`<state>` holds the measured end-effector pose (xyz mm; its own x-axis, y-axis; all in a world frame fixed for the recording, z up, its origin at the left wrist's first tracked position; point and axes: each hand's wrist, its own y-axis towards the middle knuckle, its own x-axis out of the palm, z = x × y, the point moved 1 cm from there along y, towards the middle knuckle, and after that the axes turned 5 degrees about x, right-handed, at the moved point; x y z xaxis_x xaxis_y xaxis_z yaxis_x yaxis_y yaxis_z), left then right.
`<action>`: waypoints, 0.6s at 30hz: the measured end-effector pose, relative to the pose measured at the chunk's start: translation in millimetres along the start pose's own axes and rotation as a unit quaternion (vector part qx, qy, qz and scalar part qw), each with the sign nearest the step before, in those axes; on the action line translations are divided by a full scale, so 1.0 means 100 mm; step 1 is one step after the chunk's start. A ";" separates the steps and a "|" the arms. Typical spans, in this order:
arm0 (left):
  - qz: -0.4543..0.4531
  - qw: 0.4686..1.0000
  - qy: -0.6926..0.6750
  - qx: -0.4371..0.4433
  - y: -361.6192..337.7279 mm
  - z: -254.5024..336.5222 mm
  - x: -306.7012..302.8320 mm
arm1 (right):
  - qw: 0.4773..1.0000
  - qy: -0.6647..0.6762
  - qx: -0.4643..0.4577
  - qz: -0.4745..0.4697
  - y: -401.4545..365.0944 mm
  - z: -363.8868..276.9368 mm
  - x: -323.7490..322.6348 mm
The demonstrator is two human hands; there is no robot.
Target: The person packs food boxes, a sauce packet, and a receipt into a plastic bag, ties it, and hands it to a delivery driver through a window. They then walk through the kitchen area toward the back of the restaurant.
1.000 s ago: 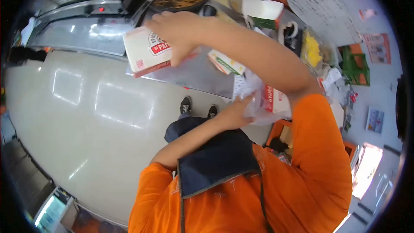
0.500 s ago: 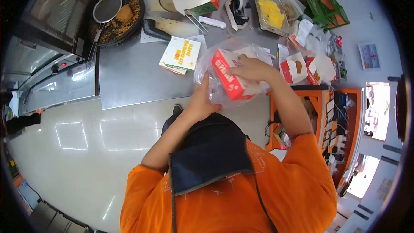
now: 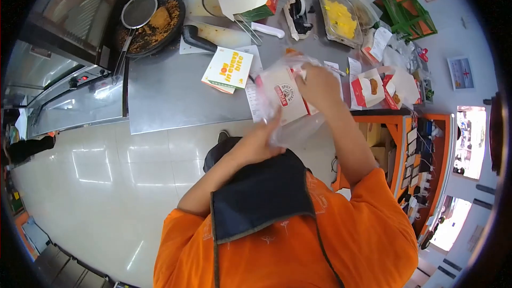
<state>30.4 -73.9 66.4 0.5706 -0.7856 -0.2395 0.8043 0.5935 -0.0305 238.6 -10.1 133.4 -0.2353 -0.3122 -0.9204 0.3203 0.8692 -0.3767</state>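
Note:
A red and white cardboard food box sits tilted inside a clear plastic bag at the front edge of the steel counter. My left hand grips the near left side of the bag, thumb raised along the plastic. My right hand is closed on the box's far right side, its fingertips partly hidden. Left of the bag lies a white box with yellow and orange lettering. A printed paper slip shows beside the bag.
A sieve rests over a dark pan of brown crumbs. Farther back are an open carton, a white-handled tool, a tape dispenser and a tub of yellow packets. Open food boxes stand at right.
The food box has turned in the bag, so its white printed face now shows instead of the red side. My left hand has shifted slightly right and nearer my body.

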 end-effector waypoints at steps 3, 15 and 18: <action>-0.055 0.998 0.016 0.006 -0.04 -0.13 0.17 | 0.969 0.050 -0.201 0.137 0.19 -0.41 -0.06; 0.098 0.994 -0.031 0.033 -0.04 -0.09 0.04 | 0.971 0.120 -0.198 0.064 0.35 -0.99 -0.04; 0.162 0.986 -0.033 -0.017 0.02 -0.10 -0.09 | 0.962 0.221 -0.160 -0.021 0.04 -0.26 -0.44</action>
<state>25.4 -64.0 58.5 0.8071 -0.5629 -0.1779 0.5728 0.8197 0.0052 226.2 17.3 174.6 -0.6316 -0.2176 -0.7441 0.0196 0.9550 -0.2959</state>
